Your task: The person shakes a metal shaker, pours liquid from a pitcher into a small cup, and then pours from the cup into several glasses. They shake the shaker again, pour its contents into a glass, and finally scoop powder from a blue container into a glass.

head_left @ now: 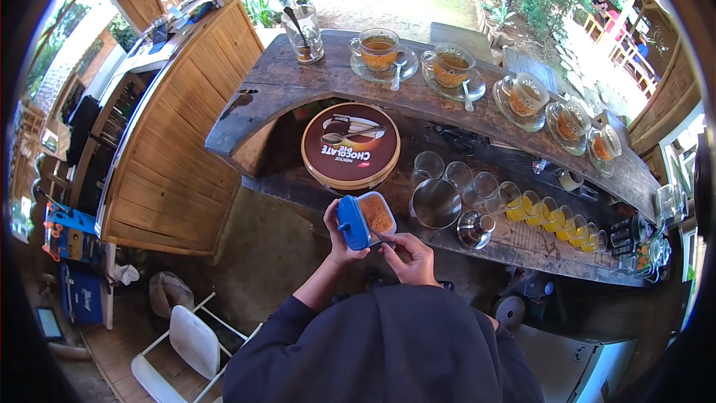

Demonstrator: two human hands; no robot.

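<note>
My left hand (340, 240) is closed around a small plastic tub (387, 207) and its blue lid (351, 222). The lid is off the tub's mouth and tilted beside it. Orange-brown granules (376, 213) show inside. Between the fingers of my right hand (412, 259) is the thin handle of a spoon (381, 238), held at the tub's near edge; I cannot make out its bowl. Just beyond stands a round brown chocolate pie tin (350, 145) on the lower counter.
On the upper counter (261, 97) stand several glass cups of amber drink (379, 51) on saucers, some with spoons, and a tall glass (303, 34). Below are empty glasses, a metal cup (435, 204), a shaker (476, 228) and yellow-filled glasses (553, 218). A white chair (192, 339) stands behind left.
</note>
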